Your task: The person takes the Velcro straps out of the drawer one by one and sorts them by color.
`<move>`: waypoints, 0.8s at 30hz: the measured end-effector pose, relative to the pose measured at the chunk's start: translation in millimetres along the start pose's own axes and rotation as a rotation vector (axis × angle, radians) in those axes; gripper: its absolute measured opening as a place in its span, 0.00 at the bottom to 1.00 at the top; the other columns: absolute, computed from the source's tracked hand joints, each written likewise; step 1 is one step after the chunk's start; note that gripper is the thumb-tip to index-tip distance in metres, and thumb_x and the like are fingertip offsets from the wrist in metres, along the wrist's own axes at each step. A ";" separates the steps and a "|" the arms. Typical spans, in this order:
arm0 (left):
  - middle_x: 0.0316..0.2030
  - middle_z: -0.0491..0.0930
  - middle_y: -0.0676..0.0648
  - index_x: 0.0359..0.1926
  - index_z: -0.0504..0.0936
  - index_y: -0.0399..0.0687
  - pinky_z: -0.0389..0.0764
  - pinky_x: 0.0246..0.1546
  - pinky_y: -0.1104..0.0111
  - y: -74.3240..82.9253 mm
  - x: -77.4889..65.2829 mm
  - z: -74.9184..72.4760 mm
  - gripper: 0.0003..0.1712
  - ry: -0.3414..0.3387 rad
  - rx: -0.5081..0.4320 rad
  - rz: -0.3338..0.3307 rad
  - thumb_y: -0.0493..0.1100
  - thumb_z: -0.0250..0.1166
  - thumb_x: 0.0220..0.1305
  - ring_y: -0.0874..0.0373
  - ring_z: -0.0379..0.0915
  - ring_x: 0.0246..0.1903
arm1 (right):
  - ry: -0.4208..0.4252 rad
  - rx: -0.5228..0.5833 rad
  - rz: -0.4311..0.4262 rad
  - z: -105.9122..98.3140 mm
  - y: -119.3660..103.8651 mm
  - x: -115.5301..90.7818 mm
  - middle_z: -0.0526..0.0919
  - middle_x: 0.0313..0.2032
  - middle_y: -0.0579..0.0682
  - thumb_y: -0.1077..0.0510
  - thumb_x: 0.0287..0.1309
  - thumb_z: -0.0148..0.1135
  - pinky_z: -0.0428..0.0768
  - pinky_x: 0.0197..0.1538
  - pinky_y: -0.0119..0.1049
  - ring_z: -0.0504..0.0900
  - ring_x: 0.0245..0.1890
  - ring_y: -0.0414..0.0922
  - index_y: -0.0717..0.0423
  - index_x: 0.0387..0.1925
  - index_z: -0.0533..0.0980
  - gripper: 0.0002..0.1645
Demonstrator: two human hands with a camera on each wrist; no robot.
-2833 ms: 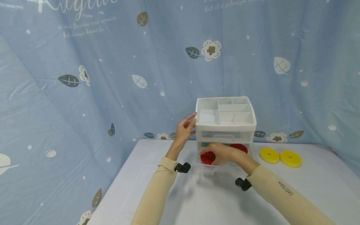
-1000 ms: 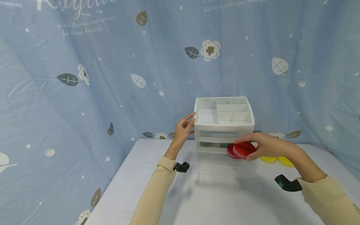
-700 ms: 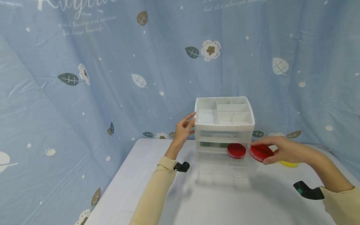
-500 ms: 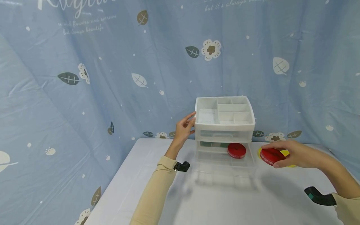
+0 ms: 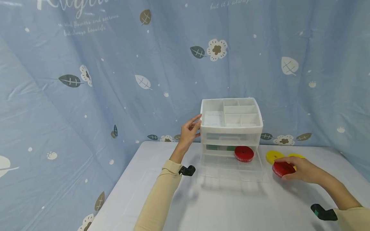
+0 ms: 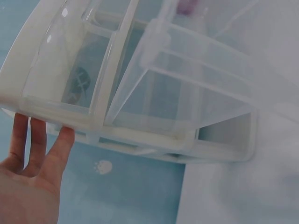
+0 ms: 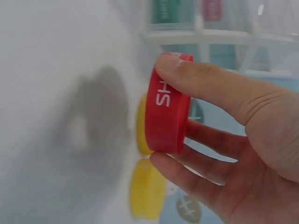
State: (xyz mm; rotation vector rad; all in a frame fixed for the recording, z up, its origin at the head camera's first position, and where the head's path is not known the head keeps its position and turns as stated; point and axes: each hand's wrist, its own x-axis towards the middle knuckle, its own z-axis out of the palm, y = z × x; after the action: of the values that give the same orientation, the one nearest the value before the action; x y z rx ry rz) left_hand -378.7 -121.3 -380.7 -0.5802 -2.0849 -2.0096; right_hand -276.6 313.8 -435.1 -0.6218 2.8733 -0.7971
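My right hand (image 5: 303, 169) pinches a red ribbon roll (image 7: 166, 112) with white lettering between thumb and fingers, on edge in the right wrist view and above the white table. A second red roll (image 5: 244, 154) lies at the right of the pulled-out clear drawer (image 5: 219, 161) of a white drawer unit (image 5: 231, 130). Green rolls (image 7: 167, 10), partly hidden, sit farther back in that drawer. With its fingers extended, my left hand (image 5: 188, 134) touches the unit's left side; its fingertips are at the frame edge in the left wrist view (image 6: 35, 158).
Two yellow rolls (image 5: 274, 156) lie on the table (image 5: 231, 208) right of the unit, just behind the held roll; one is partly covered by the right hand. The unit's top has a divided tray (image 5: 213, 118). A blue patterned curtain (image 5: 162, 57) hangs behind.
My right hand has taken one red roll out of the drawer and carried it right, then lower and nearer, in front of the yellow rolls. The left hand stays at the unit.
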 end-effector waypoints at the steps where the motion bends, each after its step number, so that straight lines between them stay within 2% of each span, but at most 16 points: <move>1: 0.47 0.79 0.43 0.64 0.76 0.69 0.85 0.51 0.57 0.4 0.2 0.0 0.22 -0.003 -0.004 0.001 0.53 0.59 0.71 0.57 0.79 0.48 | 0.007 -0.006 -0.007 3.1 2.0 0.9 0.78 0.52 0.62 0.51 0.44 0.78 0.87 0.38 0.38 0.75 0.48 0.53 0.62 0.58 0.76 0.39; 6: 0.48 0.78 0.43 0.65 0.75 0.67 0.85 0.51 0.57 2.1 0.1 -0.2 0.23 -0.011 -0.013 0.001 0.53 0.59 0.71 0.57 0.79 0.48 | 0.037 -0.039 -0.029 15.0 9.0 5.5 0.82 0.49 0.57 0.51 0.43 0.79 0.87 0.41 0.42 0.77 0.45 0.50 0.62 0.55 0.78 0.37; 12: 0.48 0.79 0.42 0.65 0.75 0.64 0.85 0.52 0.56 2.9 0.3 0.8 0.23 0.001 -0.008 -0.003 0.53 0.59 0.71 0.61 0.79 0.46 | 0.057 -0.084 0.010 24.8 11.0 10.5 0.83 0.47 0.58 0.52 0.40 0.81 0.87 0.43 0.49 0.78 0.44 0.50 0.62 0.54 0.79 0.38; 18: 0.49 0.79 0.41 0.66 0.75 0.62 0.84 0.52 0.55 2.5 1.1 0.8 0.24 0.015 -0.012 -0.004 0.52 0.59 0.71 0.63 0.79 0.44 | 0.073 -0.143 0.095 30.1 6.3 16.0 0.82 0.45 0.62 0.50 0.37 0.82 0.85 0.43 0.55 0.77 0.42 0.53 0.64 0.54 0.78 0.41; 24: 0.47 0.79 0.42 0.65 0.76 0.65 0.85 0.51 0.57 2.7 -0.3 0.5 0.23 0.009 -0.002 -0.005 0.54 0.60 0.70 0.61 0.79 0.44 | 0.067 -0.147 0.204 34.2 2.3 20.4 0.81 0.44 0.65 0.48 0.38 0.82 0.85 0.44 0.57 0.77 0.41 0.56 0.66 0.55 0.76 0.44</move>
State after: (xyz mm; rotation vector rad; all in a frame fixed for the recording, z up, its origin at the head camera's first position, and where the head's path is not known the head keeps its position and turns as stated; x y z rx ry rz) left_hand -377.2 -120.8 -378.4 -0.5664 -2.0816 -2.0136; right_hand -289.3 291.1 -465.3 -0.3115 3.0130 -0.5937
